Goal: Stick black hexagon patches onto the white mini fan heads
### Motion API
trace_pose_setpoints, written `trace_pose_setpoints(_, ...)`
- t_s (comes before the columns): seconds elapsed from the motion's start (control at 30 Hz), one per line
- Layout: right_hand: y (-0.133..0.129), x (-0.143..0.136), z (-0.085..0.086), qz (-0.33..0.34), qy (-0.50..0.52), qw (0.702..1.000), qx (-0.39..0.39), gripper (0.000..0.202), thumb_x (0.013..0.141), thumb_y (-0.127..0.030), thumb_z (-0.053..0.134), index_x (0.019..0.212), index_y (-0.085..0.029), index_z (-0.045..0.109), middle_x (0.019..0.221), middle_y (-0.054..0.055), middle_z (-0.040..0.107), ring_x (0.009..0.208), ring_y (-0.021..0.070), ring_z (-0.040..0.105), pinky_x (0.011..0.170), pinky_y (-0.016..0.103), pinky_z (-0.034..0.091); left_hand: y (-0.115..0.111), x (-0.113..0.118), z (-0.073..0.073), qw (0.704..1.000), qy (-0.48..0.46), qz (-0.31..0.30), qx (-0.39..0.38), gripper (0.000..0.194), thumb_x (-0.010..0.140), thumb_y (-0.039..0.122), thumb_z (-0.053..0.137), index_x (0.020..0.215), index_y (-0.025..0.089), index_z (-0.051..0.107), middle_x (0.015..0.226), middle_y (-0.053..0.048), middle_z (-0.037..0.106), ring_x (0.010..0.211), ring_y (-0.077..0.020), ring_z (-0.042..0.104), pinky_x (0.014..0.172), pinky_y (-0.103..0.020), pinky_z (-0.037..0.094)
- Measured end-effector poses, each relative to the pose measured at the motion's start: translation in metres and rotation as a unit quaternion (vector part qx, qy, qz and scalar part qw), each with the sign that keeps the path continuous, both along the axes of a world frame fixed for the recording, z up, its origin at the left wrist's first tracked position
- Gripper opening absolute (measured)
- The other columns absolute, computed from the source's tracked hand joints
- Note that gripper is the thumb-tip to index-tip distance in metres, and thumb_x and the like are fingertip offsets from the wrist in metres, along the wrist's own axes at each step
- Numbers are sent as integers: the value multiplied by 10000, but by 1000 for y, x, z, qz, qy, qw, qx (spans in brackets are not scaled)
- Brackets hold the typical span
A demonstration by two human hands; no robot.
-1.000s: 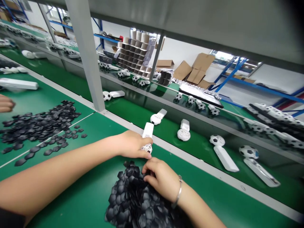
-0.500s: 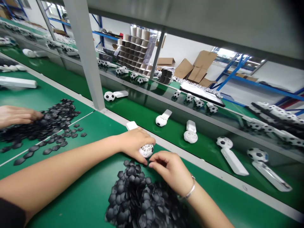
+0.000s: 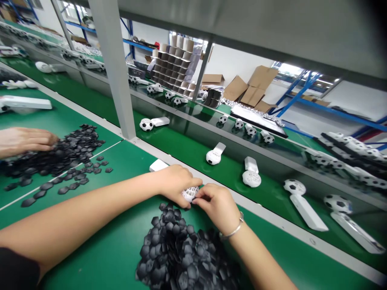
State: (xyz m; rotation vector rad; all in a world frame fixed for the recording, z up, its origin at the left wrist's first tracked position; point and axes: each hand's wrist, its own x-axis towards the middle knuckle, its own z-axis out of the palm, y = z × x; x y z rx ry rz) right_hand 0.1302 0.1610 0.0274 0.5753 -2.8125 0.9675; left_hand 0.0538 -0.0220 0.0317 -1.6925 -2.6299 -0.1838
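Hiding most of the white ball toy (image 3: 190, 193): left hand (image 3: 175, 183).

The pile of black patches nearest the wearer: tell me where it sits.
In the head view, the pile of black patches lies low and central on the green table, just below the left hand and right hand.

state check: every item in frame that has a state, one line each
left hand: closed around white ball-head device, handle end out behind the wrist
right hand: fingers pinched at the ball head
near pile of black patches: loose heap on the green table
far pile of black patches: spread out, a co-worker's hand resting on it
devices on belt: lying flat, some white, some with black patches
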Motion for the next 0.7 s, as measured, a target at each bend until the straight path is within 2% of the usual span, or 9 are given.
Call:
trace_pose_setpoints(0.1, -3, -7, 10, -26, -23, 999, 41, 226, 641, -64, 768, 622, -188, 580, 623, -40, 626, 598, 133, 558, 557, 228, 360, 5, 0, 0, 1000, 5, -4, -8, 527, 622, 576, 684, 1006, 228, 584, 773, -42, 658, 724, -265, 626, 625, -341, 439)
trace_pose_setpoints(0.23, -9, -14, 23, -13, 7, 988, 156, 249, 602, -110, 793, 606, -204, 562, 615, -49, 602, 588, 133, 522, 511, 240, 241, 11, 0, 0, 999, 20, -1, -37, 405, 631, 575, 671, 728, 184, 626, 714, -86, 653, 696, -274, 617, 624, -356, 436)
trace_pose_setpoints(0.3, -12, -12, 22, -13, 30, 984, 176, 232, 622, -119, 782, 628, -208, 568, 635, -43, 600, 594, 135, 513, 510, 247, 219, 9, -2, 1, 999, 7, 4, -34, 419, 629, 588, 676, 743, 187, 629, 738, -86, 660, 721, -272, 619, 640, -346, 432)
trace_pose_setpoints(0.4, -11, -5, 10, -17, 23, 990, 141, 186, 694, -132, 746, 646, -196, 578, 644, -31, 597, 596, 134, 514, 531, 244, 276, -2, -10, 3, 998, -44, 27, -21, 580, 608, 615, 701, 1027, 232, 583, 841, -47, 671, 770, -254, 623, 615, -297, 403)
trace_pose_setpoints(0.47, -9, -1, 0, 9, -17, 995, 95, 146, 730, -115, 716, 662, -188, 610, 652, -25, 609, 614, 134, 536, 560, 235, 342, -12, -18, 5, 995, -80, 53, -20, 655, 626, 634, 691, 1132, 258, 511, 902, -31, 667, 790, -239, 622, 593, -266, 372)
trace_pose_setpoints(0.6, -6, 2, -12, 68, -66, 995, 15, 169, 773, -55, 657, 841, -196, 720, 810, 6, 665, 715, 134, 600, 660, 229, 453, -27, -31, 5, 988, -119, 92, -17, 664, 672, 669, 646, 1170, 266, 470, 958, -33, 660, 810, -229, 620, 603, -249, 355)
trace_pose_setpoints(0.7, -12, 1, -14, 90, -65, 993, 31, 186, 787, -122, 692, 951, -199, 734, 905, 32, 658, 745, 141, 616, 698, 240, 489, -28, -34, 5, 985, -137, 106, -17, 692, 666, 680, 646, 1193, 267, 469, 969, -37, 658, 825, -234, 621, 618, -254, 367)
